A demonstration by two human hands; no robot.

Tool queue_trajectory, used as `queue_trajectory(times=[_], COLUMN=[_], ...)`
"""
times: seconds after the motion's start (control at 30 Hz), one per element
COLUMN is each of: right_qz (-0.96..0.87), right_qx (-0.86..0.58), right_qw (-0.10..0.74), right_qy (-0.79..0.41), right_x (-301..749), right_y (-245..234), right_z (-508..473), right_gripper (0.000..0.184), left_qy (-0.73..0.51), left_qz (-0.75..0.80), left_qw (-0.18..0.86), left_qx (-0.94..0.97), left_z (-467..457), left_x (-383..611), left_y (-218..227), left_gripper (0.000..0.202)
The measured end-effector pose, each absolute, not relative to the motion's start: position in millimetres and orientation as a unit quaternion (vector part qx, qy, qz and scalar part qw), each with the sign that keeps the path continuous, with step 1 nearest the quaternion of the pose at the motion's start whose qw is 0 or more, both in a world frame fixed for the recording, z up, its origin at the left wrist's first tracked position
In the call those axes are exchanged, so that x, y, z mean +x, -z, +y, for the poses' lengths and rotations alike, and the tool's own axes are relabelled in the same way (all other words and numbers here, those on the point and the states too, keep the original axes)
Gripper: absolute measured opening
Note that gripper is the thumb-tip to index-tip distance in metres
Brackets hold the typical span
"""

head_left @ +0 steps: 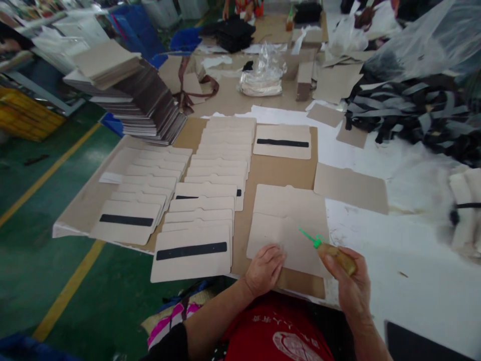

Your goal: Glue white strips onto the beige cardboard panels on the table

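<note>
My left hand (264, 268) rests on the near edge of a blank beige card (289, 240), its fingers curled against it. My right hand (347, 286) is wrapped round a glue bottle (336, 255) with a green nozzle (308, 236) that points at the card. A second blank card (291, 203) lies just beyond it. To the left lie overlapping rows of cards (199, 220), some showing a black strip (191, 250). All sit on a brown cardboard sheet (278, 173) on the table.
A tall leaning stack of boards (131, 95) stands at the back left. Black straps (413, 110) are heaped at the back right under clear plastic. A loose card (351, 188) lies to the right. Another person's hands (246, 10) work at the far end. Green floor (56, 210) lies left.
</note>
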State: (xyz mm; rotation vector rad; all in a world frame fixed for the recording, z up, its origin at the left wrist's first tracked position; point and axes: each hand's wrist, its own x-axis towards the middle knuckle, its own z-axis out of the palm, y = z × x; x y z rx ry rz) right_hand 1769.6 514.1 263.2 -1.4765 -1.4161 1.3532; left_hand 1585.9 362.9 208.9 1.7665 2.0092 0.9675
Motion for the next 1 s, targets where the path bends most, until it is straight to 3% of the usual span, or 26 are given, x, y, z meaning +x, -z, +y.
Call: queue_trajectory(times=[0.27, 0.57, 1.0], right_qz=[-0.776, -0.837, -0.868], right_qx=[-0.383, -0.319, -0.339], right_qw=[0.252, 0.222, 0.168], right_qy=[-0.433, -0.385, -0.321], right_x=[1720, 1699, 1706], right_y=[-260, -247, -268], right_z=[491, 483, 488], right_gripper=[0.023, 0.024, 0.020], left_qy=[-0.270, -0.303, -0.314], left_qz=[0.833, 0.827, 0.822], left_qw=[0.116, 0.089, 0.078], left_qx=[0.469, 0.465, 0.468], left_z=[337, 339, 340], left_x=[1556, 1557, 1555], left_y=[-199, -191, -189], left_gripper=[0.037, 0.028, 0.025])
